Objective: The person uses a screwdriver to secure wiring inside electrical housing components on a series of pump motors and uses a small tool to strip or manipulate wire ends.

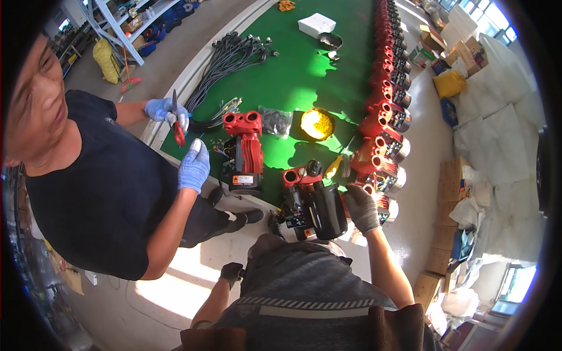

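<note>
My right hand (362,209), in a grey glove, rests by the table's near edge. Its fingers look stretched out, nothing visible in them, between a black cylinder-shaped motor (329,212) and the row of red-and-black pump motors (383,143). Low by my left side, my left hand (231,272) wears a dark glove and is curled closed; what it may hold is hidden. Directly ahead of me stands a red-and-black pump unit (297,202) with its wiring box uncovered. A yellow-handled tool (333,167) lies just beyond it.
To my left, a co-worker in blue gloves holds red-handled pliers (179,134) beside another red pump (252,149). Black cables (219,70), a bag of black parts (275,121), a yellow-filled bowl (317,124) and a white box (317,25) lie on the green table (293,64).
</note>
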`<state>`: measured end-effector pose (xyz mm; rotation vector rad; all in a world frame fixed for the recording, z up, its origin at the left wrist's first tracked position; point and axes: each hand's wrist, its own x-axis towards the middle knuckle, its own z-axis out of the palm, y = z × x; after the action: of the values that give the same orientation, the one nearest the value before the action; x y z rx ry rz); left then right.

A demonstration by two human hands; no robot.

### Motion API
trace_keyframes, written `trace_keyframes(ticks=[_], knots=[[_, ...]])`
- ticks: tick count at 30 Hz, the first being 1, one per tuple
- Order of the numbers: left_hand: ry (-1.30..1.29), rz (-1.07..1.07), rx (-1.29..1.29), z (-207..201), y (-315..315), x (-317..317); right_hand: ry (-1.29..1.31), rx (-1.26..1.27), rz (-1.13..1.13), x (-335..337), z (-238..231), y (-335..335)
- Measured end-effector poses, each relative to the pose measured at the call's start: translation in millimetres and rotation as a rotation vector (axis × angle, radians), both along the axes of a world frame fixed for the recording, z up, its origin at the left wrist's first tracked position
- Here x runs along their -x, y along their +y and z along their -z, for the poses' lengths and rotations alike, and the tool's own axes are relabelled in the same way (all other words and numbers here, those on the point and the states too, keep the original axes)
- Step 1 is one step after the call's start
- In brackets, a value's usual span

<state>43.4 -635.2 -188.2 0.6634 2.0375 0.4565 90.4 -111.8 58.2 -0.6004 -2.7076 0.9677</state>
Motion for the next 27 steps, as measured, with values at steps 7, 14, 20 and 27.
trace_keyframes(ticks=[7, 14, 20, 27], knots=[[-0.240, -0.210, 0.016, -3.9, 4.8, 2.5, -0.018, 0.264, 0.245, -3.8, -25.0, -17.9], [-0.383, -0.716, -0.171, 69.0, 6.2, 27.7, 0.045, 0.411, 0.304, -46.5, -40.5, -40.3], [-1.982, -1.131, -0.840, -200.0, 240.4, 126.3, 0.007, 0.593, 0.414, -102.5, -38.2, -47.7], [-2.640, -1.909, 0.326, -257.7, 290.5, 36.4, 0.014, 0.719, 0.481, -177.7, -2.5, -39.9]])
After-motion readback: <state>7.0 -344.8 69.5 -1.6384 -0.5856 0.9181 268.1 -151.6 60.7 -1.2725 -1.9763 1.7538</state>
